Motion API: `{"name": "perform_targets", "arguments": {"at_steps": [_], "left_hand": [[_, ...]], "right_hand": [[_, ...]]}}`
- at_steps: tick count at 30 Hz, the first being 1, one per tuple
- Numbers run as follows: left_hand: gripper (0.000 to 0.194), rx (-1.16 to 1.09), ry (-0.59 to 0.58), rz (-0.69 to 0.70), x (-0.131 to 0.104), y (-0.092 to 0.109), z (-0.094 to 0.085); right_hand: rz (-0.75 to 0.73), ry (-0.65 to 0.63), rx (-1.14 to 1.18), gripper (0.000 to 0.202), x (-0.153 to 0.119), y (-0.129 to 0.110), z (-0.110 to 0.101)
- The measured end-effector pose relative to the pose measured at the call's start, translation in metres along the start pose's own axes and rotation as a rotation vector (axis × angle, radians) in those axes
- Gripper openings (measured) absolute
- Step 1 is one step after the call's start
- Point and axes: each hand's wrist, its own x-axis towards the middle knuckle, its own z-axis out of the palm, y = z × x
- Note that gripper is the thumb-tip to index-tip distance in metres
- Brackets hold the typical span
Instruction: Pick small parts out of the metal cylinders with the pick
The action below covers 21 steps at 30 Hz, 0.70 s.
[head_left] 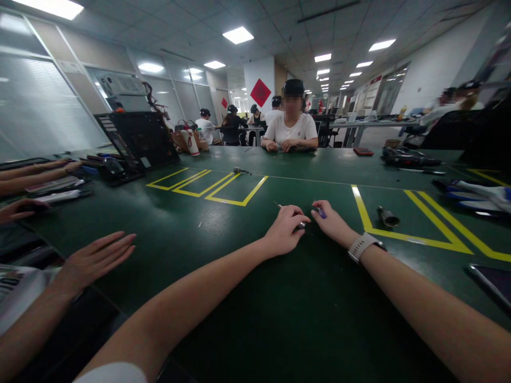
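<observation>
My left hand (pixel 284 231) is closed around a small metal piece (pixel 301 226); its shiny end shows by my fingertips, and a thin tip juts out on the far side. Just to the right, my right hand (pixel 333 223) pinches a slim tool with a purple handle (pixel 320 213), which looks like a small screwdriver. The two hands are close together but apart, low over the green table (pixel 255 298). A tiny dark bit lies below them, too small to name. Right of my right hand, a cylindrical metal fitting (pixel 388 217) lies inside a yellow tape outline.
Another small metal part (pixel 239 171) lies by the left yellow tape outlines (pixel 227 201). A neighbour's open hand (pixel 96 260) rests at left. Gloves (pixel 479 197) and a phone-like device (pixel 495 284) lie at right. A person (pixel 291 127) sits opposite; a black computer case (pixel 138 138) stands left.
</observation>
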Motion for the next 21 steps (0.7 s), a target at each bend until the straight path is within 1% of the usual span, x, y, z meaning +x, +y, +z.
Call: {"name": "perform_targets", "arguments": {"at_steps": [2,5,9,12,15,18,21], "left_hand": [[0.026,-0.096,0.091,-0.043,0.0,-0.008,0.003],[0.025,-0.291,0.171,-0.1,0.0,-0.018,0.006],[0.023,-0.533,0.23,-0.17,0.001,-0.023,0.008],[0.023,-0.65,0.235,-0.242,0.001,-0.024,0.007],[0.024,-0.771,0.266,-0.321,0.001,-0.025,0.008],[0.024,-0.892,0.316,-0.395,0.003,-0.027,0.01],[0.024,-0.954,0.315,-0.456,0.003,-0.028,0.011]], "right_hand": [[-0.019,-0.044,-0.035,0.017,0.001,-0.003,0.001],[-0.047,-0.117,-0.081,0.017,-0.009,-0.007,0.0],[-0.099,-0.224,-0.096,0.02,-0.039,-0.018,-0.003],[-0.118,-0.271,-0.086,0.02,-0.059,-0.028,-0.007],[-0.116,-0.242,-0.065,0.02,-0.063,-0.034,-0.013],[-0.093,-0.152,-0.041,0.021,-0.051,-0.035,-0.016],[-0.045,-0.095,-0.034,0.02,-0.037,-0.033,-0.012]]}}
